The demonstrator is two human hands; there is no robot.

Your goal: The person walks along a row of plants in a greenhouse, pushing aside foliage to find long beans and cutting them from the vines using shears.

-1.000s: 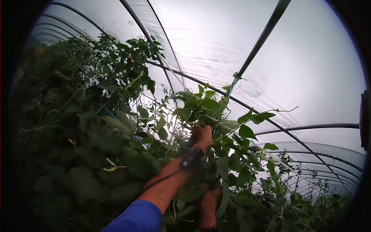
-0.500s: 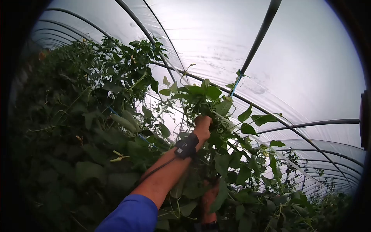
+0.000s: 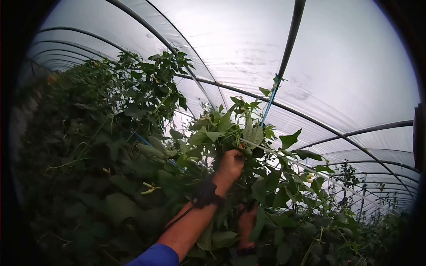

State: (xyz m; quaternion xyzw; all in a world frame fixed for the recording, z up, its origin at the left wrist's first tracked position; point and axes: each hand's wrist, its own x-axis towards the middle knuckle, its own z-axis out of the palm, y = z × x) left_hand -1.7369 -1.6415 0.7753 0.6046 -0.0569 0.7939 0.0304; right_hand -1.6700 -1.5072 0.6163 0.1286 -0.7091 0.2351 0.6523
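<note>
My left hand [image 3: 231,163], in a blue sleeve with a black band on the wrist, is raised into the top of a leafy climbing vine [image 3: 212,133]. Its fingers are closed around the vine's stems, just under a white line [image 3: 319,173] that slants down to the right. Leaves partly cover the fingertips. Lower down, my right hand [image 3: 246,221] is among the dark foliage; leaves hide its fingers. Blue twine [image 3: 271,101] runs from the vine top up to a metal hoop [image 3: 293,37].
A dense row of vines [image 3: 88,133] fills the left side. Pale, yellowish pods [image 3: 150,189] and a thick pale-green shape [image 3: 151,150] hang there. Clear plastic sheeting [image 3: 346,66] on curved pipes arches overhead. More foliage [image 3: 328,235] lies at lower right.
My left hand appears lower in the view, still on the vine, and the leaves around it have shifted. The camera view has tilted slightly upward. My right hand stays low among the leaves.
</note>
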